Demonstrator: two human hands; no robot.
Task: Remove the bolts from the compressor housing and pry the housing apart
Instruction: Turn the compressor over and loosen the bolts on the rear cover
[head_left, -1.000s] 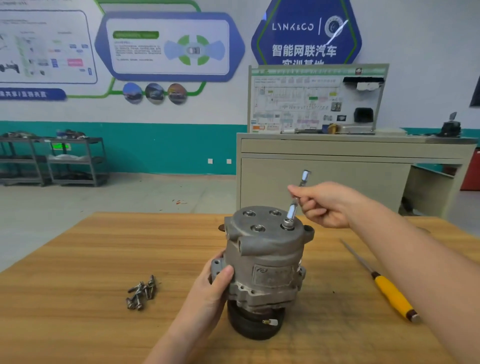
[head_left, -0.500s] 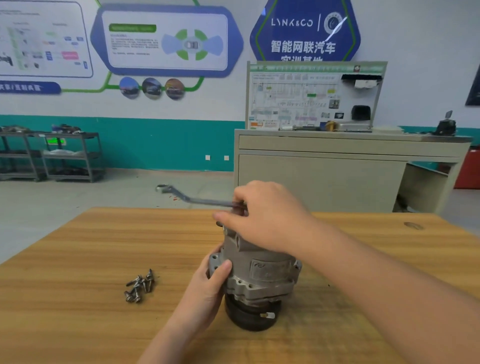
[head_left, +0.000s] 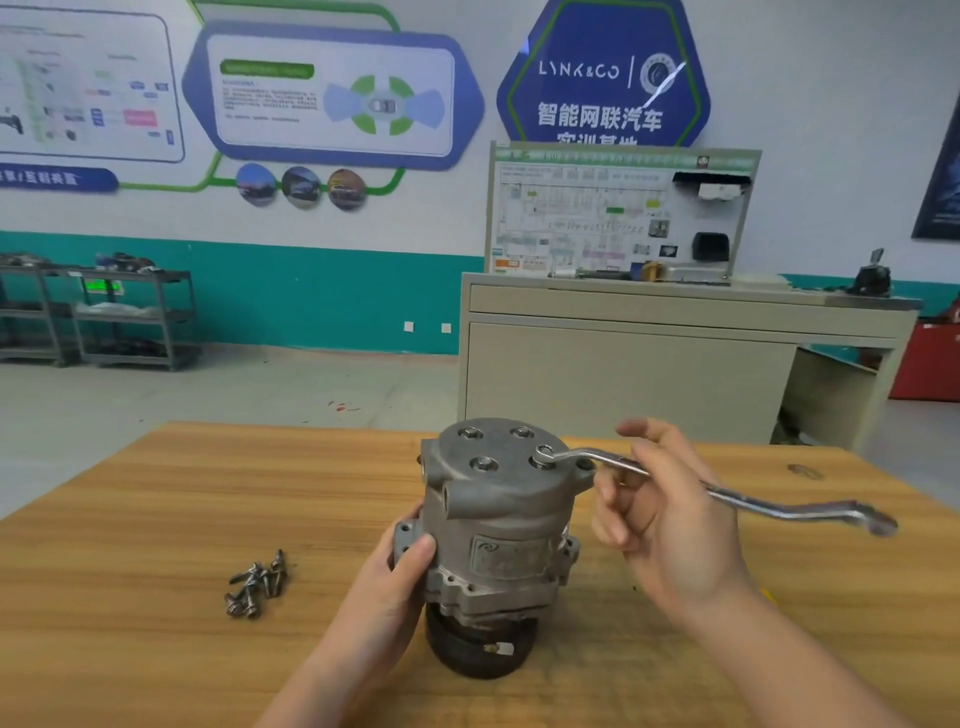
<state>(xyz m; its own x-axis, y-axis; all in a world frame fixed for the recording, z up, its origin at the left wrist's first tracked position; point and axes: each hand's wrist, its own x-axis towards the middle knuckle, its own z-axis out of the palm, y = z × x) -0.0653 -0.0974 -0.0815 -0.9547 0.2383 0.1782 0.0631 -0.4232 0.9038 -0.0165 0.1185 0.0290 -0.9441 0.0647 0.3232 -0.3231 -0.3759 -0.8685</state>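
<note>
Head view | compressor housing (head_left: 498, 525): upright, mid-worktop (head_left: 156, 519) | left hand (head_left: 395, 577): grasping housing's left flank | right hand (head_left: 660, 514): fingers curled round offset ring wrench (head_left: 727, 499), ring end on top-face bolt (head_left: 544, 456) | loose bolts (head_left: 257, 584): heap, left of housing.

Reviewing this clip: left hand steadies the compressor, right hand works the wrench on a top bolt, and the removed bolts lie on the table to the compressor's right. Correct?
Not quite. The head view shows the removed bolts lying on the table to the left of the compressor, not its right. The rest holds.
</note>
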